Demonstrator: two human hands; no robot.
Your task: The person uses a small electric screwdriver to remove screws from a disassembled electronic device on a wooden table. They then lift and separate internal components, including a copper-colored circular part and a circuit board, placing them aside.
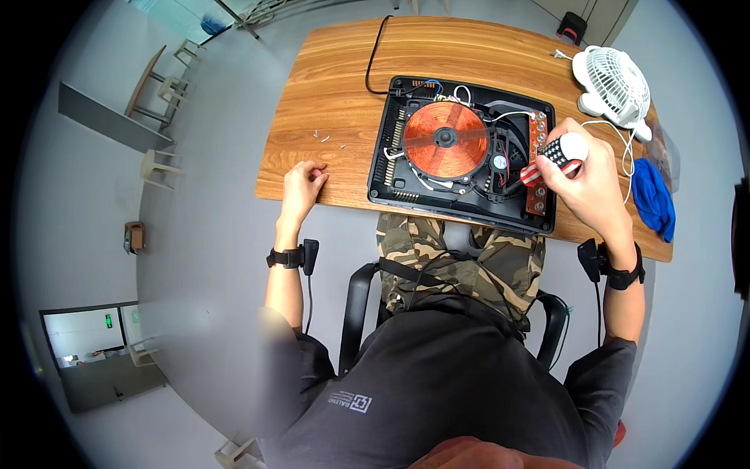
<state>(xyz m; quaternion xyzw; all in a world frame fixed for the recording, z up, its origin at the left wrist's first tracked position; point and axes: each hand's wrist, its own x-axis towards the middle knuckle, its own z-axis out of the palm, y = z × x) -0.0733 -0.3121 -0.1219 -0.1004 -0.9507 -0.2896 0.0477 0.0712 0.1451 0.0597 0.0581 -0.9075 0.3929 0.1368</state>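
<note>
The person is sitting in a dark grey T-shirt (437,383) and camouflage trousers (414,244), and a black strap (291,257) is circling the left wrist. The left hand (301,187) is resting at the table's near edge, its fingers curling inward; whether they are pinching anything, I cannot tell. The right hand (587,176) is clamping its fingers around a screwdriver-like tool (562,152) with a white rounded end and red-striped shank, holding it over the button board (534,133) at the right side of the opened induction cooker (461,213). Whether its tip is touching, I cannot tell. The copper coil (428,148) is sitting left of the cooling fan (512,148). Small screws (325,139) are lying on the wooden table (328,94) beyond the left hand. A blue cloth (653,199) is lying at the right edge, and farther off a white fan (617,82) is resting near the far right corner.
</note>
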